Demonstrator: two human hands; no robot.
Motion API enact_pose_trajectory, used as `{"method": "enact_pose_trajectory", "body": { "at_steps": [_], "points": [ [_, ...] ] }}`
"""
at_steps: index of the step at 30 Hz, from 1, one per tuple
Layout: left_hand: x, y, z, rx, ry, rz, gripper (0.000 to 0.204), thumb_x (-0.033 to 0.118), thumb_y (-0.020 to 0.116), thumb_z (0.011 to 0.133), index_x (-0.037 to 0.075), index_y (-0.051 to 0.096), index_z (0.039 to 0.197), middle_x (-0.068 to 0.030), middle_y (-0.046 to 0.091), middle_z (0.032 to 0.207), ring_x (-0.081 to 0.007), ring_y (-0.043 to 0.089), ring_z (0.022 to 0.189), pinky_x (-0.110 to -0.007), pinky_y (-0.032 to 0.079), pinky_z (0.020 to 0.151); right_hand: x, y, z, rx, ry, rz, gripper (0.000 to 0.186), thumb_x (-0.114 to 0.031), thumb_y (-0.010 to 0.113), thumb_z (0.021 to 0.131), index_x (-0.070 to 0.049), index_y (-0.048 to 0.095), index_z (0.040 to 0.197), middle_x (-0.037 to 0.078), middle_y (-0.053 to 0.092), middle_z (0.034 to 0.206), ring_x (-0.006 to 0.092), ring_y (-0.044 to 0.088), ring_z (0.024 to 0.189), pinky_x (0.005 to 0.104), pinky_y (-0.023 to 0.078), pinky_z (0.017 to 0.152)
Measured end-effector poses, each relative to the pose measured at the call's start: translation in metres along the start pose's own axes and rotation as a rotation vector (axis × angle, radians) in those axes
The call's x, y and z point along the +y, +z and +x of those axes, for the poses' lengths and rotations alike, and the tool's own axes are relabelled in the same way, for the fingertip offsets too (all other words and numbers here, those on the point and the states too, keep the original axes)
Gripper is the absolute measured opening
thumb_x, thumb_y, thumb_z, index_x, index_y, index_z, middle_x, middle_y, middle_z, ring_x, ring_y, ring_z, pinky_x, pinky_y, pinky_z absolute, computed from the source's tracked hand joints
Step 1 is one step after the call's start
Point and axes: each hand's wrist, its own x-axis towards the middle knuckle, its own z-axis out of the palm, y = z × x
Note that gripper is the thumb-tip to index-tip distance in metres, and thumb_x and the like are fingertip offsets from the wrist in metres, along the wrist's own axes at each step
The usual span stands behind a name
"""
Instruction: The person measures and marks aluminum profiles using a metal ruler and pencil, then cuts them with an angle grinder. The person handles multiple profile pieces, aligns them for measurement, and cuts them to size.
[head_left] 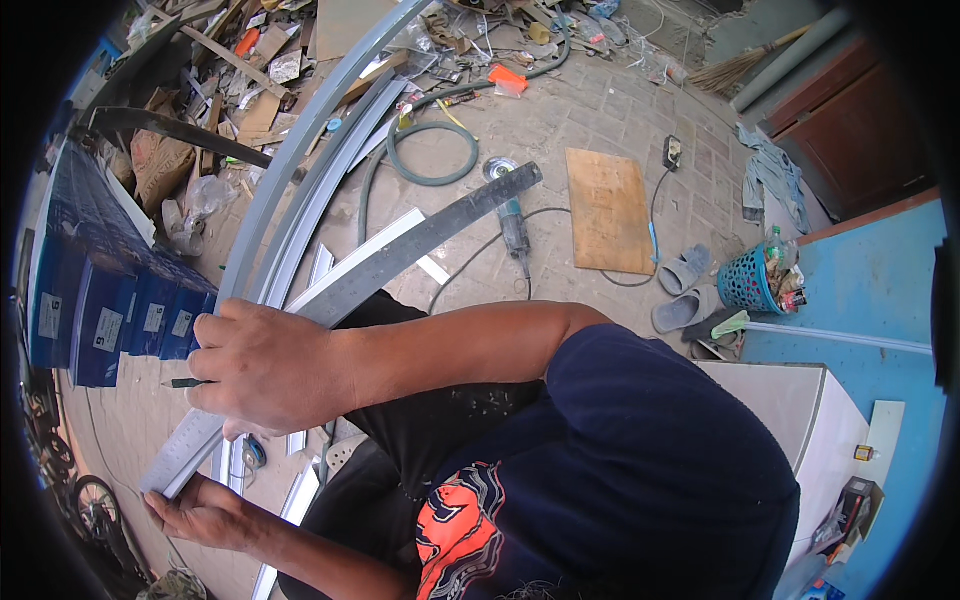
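The head view shows us both hands at work on a long metal ruler [420, 244]. It runs beneath the right hand [265, 365], with one end at the left hand [205, 515] and the other reaching well past the right hand. A pale bar [380, 237] lies along its edge. The right hand curls over the ruler, and between its fingers we see a slim dark pencil [182, 383], its end poking out. The left hand, palm partly upturned, grips the ruler's near end between thumb and fingers; we cannot tell whether it also grips the bar.

Just left of the right hand, we have a row of blue boxes [105, 285]. Several grey metal rails [268, 215] pass close beside that hand and run on beyond it. Farther past it, near the ruler's far end, an angle grinder [514, 228] lies on the floor [590, 120], a coiled hose [433, 182] to one side and a wooden board [610, 212] to the other.
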Motion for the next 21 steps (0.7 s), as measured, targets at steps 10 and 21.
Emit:
{"method": "enact_pose_trajectory", "body": {
  "at_steps": [10, 21],
  "points": [
    [-0.006, -0.001, 0.006, -0.020, 0.001, 0.034, 0.030, 0.020, 0.064, 0.111, -0.003, 0.061, 0.130, -0.0227, 0.065, 0.131, -0.0344, 0.066, 0.124, -0.058, 0.050, 0.116, 0.004, 0.014, -0.005, 0.032, -0.044, 0.092, 0.020, -0.031, 0.075, 0.091, -0.017, 0.083, 0.104, -0.001, 0.072, 0.087, 0.0209, 0.065, 0.096, 0.0398, 0.046, 0.082],
    [-0.010, -0.008, 0.005, -0.089, -0.075, 0.023, 0.034, 0.021, 0.064, 0.112, -0.007, 0.054, 0.130, -0.0277, 0.064, 0.129, -0.0360, 0.067, 0.121, -0.059, 0.050, 0.116, 0.005, 0.011, -0.003, -0.080, -0.059, 0.088, 0.027, -0.023, 0.070, 0.094, -0.015, 0.083, 0.116, 0.001, 0.073, 0.092, 0.0220, 0.065, 0.097, 0.0384, 0.048, 0.081]
  ]
}}
